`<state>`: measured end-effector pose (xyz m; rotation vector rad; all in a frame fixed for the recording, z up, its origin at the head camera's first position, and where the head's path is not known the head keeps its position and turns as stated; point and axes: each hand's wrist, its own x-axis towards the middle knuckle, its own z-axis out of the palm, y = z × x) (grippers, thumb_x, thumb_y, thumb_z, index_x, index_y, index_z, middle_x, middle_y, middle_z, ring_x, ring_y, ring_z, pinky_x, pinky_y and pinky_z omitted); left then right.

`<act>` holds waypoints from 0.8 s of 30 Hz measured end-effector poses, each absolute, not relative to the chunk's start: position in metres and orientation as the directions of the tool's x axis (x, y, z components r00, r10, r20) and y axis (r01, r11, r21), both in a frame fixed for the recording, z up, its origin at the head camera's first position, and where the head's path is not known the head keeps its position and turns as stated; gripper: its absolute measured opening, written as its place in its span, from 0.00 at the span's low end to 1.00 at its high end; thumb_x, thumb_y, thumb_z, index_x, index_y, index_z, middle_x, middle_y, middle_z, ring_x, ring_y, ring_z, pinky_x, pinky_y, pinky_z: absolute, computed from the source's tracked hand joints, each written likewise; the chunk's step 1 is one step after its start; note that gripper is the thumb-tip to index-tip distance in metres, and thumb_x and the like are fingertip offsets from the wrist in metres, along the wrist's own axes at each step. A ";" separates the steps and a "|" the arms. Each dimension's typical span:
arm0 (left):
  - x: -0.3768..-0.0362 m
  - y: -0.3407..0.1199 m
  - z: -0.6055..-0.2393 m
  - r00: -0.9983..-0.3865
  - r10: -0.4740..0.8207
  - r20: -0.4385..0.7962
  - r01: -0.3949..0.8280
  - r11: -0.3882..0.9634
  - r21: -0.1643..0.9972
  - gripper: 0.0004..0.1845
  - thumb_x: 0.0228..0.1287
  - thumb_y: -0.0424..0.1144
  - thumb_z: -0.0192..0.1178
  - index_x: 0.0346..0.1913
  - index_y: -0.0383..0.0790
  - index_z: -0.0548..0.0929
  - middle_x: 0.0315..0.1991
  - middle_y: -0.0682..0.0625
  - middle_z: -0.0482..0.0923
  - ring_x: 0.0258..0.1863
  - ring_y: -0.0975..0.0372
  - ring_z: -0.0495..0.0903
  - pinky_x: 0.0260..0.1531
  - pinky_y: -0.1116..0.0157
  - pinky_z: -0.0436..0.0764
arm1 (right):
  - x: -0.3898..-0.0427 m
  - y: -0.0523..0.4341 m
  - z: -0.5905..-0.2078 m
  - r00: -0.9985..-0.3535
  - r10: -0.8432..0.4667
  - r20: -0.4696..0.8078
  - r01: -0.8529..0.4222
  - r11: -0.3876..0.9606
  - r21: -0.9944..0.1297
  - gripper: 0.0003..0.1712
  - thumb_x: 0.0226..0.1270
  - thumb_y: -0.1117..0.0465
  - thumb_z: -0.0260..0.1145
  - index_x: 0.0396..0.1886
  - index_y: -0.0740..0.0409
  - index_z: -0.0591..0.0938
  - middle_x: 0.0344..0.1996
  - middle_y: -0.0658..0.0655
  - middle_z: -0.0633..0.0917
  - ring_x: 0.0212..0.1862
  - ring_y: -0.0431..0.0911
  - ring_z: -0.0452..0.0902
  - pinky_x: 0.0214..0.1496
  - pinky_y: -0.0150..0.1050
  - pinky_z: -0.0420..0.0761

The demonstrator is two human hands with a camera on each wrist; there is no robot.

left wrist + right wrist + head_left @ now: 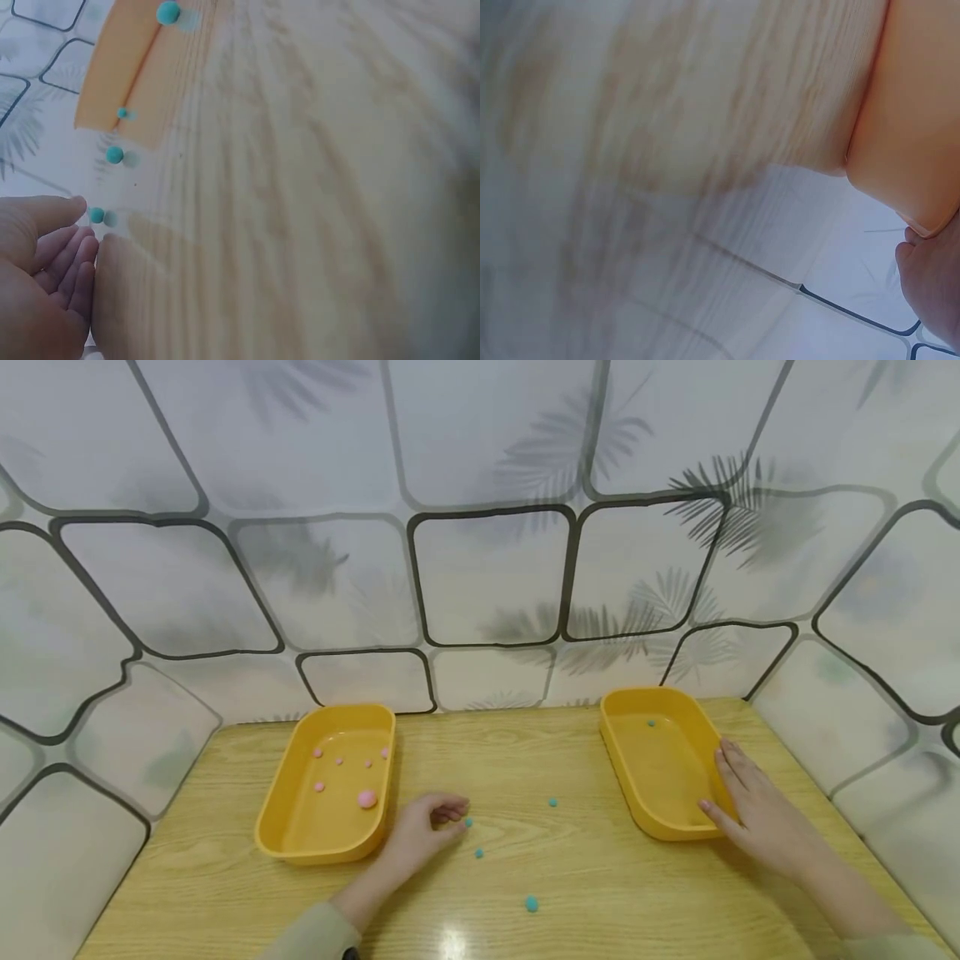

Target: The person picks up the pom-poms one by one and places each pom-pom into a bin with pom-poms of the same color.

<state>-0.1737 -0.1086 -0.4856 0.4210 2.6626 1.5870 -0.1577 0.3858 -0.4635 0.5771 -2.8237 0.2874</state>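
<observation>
My left hand (pixel 427 835) is just right of the left yellow tray, low over the wooden table. Its thumb and loosely bent fingers are apart, right at a small teal ball (pixel 468 822); in the left wrist view this ball (pixel 97 215) shows just beyond the thumb tip. Close by lie a second teal ball (pixel 479 853), another (pixel 552 802) farther right, and a larger teal one (pixel 532 903) toward the front. My right hand (pixel 765 814) rests with extended fingers on the right rim of the right yellow tray (pixel 626 768), thumb over the edge. One teal ball (pixel 651 723) lies inside that tray.
The left yellow tray (pixel 281 810) contains several small pink balls and one larger pink ball (pixel 367 799). Both trays stand on the wood-grain table (pixel 480 743). A patterned wall (pixel 491 581) rises behind the table and along its sides.
</observation>
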 end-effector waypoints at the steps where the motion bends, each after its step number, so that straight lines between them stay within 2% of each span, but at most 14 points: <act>1: -0.173 -0.108 -0.486 -0.964 0.235 0.121 0.220 0.457 0.862 0.15 0.62 0.27 0.75 0.52 0.29 0.89 0.45 0.43 0.91 0.43 0.54 0.88 0.46 0.70 0.88 | -0.158 0.386 -0.463 -0.892 -0.360 0.274 -0.408 0.902 -0.143 0.46 0.85 0.49 0.57 0.80 0.83 0.53 0.86 0.72 0.42 0.89 0.51 0.27 0.80 0.23 0.19; 11: -0.173 -0.103 -0.482 -0.956 0.260 0.135 0.259 0.531 0.807 0.13 0.60 0.27 0.76 0.48 0.34 0.91 0.40 0.46 0.89 0.38 0.61 0.86 0.39 0.71 0.86 | -0.159 0.389 -0.457 -0.902 -0.362 0.236 -0.403 0.901 -0.159 0.46 0.85 0.50 0.57 0.80 0.82 0.52 0.86 0.70 0.40 0.87 0.43 0.20 0.79 0.21 0.18; 18: -0.173 -0.101 -0.480 -0.952 0.281 0.119 0.266 0.574 0.774 0.09 0.62 0.28 0.75 0.44 0.37 0.91 0.37 0.50 0.87 0.36 0.68 0.81 0.36 0.74 0.83 | -0.157 0.390 -0.456 -0.910 -0.355 0.214 -0.392 0.905 -0.167 0.46 0.85 0.49 0.56 0.81 0.81 0.51 0.86 0.69 0.39 0.88 0.48 0.22 0.79 0.23 0.18; 24: -0.173 -0.102 -0.482 -0.939 0.309 0.151 0.310 0.568 0.762 0.05 0.61 0.26 0.75 0.38 0.37 0.91 0.32 0.51 0.83 0.32 0.69 0.77 0.33 0.74 0.79 | -0.152 0.387 -0.460 -0.903 -0.352 0.245 -0.395 0.905 -0.157 0.46 0.85 0.50 0.56 0.80 0.82 0.53 0.86 0.70 0.40 0.88 0.46 0.22 0.80 0.24 0.19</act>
